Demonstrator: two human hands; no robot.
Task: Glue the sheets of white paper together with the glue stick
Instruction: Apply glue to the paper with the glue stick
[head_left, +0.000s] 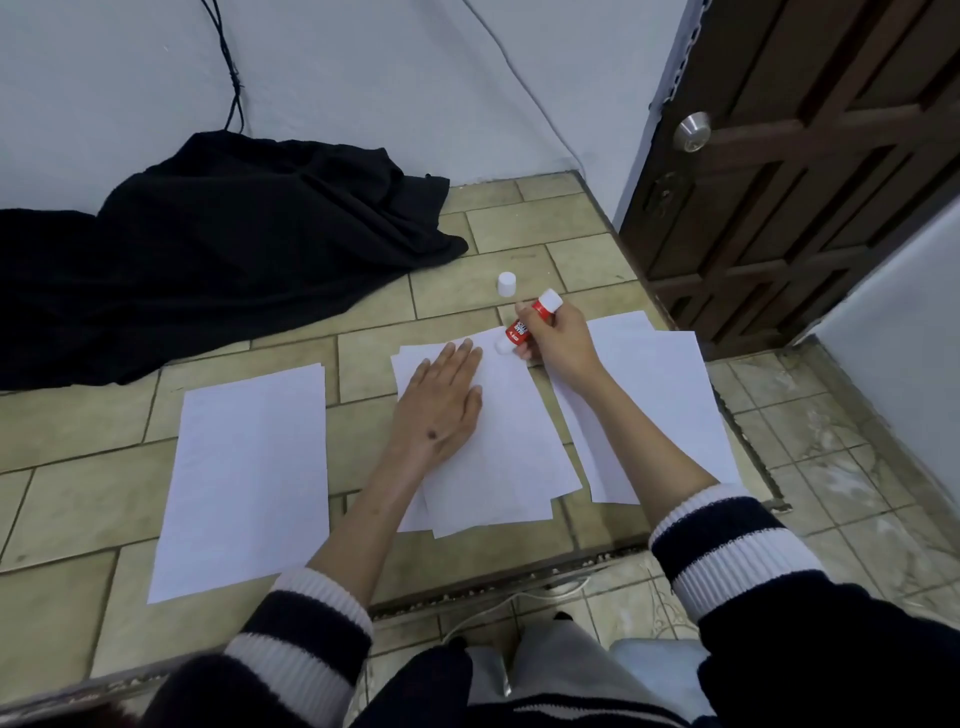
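Three groups of white paper lie on the tiled floor. My left hand (441, 402) rests flat, fingers spread, on the middle stack of sheets (509, 447). My right hand (558, 340) grips a red glue stick (522, 327), uncapped, with its white tip touching the top far edge of the middle stack. The glue stick's white cap (507, 284) stands on the floor just beyond. A single sheet or thin pile (244, 478) lies to the left, and another pile (660, 400) lies to the right under my right forearm.
A heap of black cloth (208, 249) covers the floor at the far left against the wall. A dark wooden door (805, 171) stands at the right. A metal floor strip (519, 577) runs along the step edge near my knees.
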